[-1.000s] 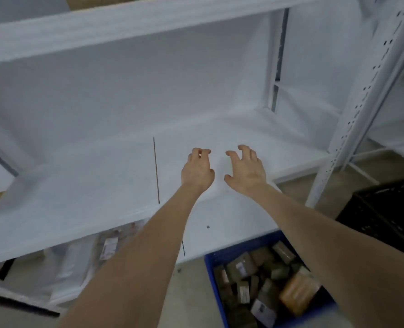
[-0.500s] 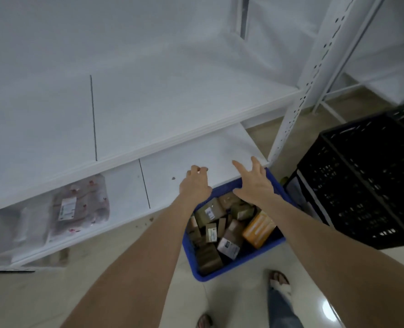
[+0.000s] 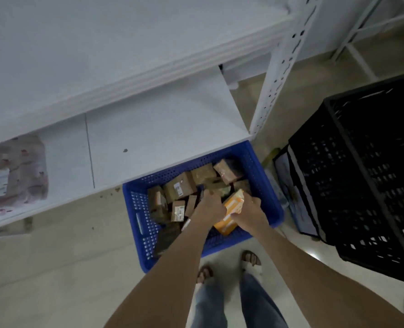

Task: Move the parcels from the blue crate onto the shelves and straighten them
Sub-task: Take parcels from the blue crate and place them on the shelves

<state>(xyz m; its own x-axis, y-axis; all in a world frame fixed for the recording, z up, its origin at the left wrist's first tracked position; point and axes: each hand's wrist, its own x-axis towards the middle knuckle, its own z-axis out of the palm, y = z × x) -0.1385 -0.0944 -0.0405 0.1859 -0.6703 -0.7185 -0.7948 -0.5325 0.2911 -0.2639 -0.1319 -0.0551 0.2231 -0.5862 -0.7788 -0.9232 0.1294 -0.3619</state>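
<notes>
Left fingers (image 3: 211,195) are curled down over the left edge of the orange parcel (image 3: 234,204), and right fingers (image 3: 253,201) are curled round its right edge. Both the left hand (image 3: 211,207) and the right hand (image 3: 250,215) grip it, with the parcel tilted between them. It is inside the blue crate (image 3: 136,210), toward the crate's 4 o'clock corner.

Brown parcels (image 3: 181,187) are heaped loosely in the rest of the crate, from 9 through 1 o'clock of the hands. Some carry white labels.

The crate sits on the floor (image 3: 54,268), its far end tucked under the front edge of the lower shelf (image 3: 160,133).

A bagged parcel (image 3: 14,174) with a white label lies flat on the lower shelf at 9 o'clock, well apart from the crate. The upper shelf (image 3: 101,50) spans 10 to 12 o'clock.

A perforated white post (image 3: 279,67) stands at 1 o'clock. A black crate (image 3: 373,174) stands at 3 o'clock, near the blue one but not touching it.

Feet (image 3: 250,259) in sandals are on the floor at 6 o'clock, just beside the crate's near wall.
</notes>
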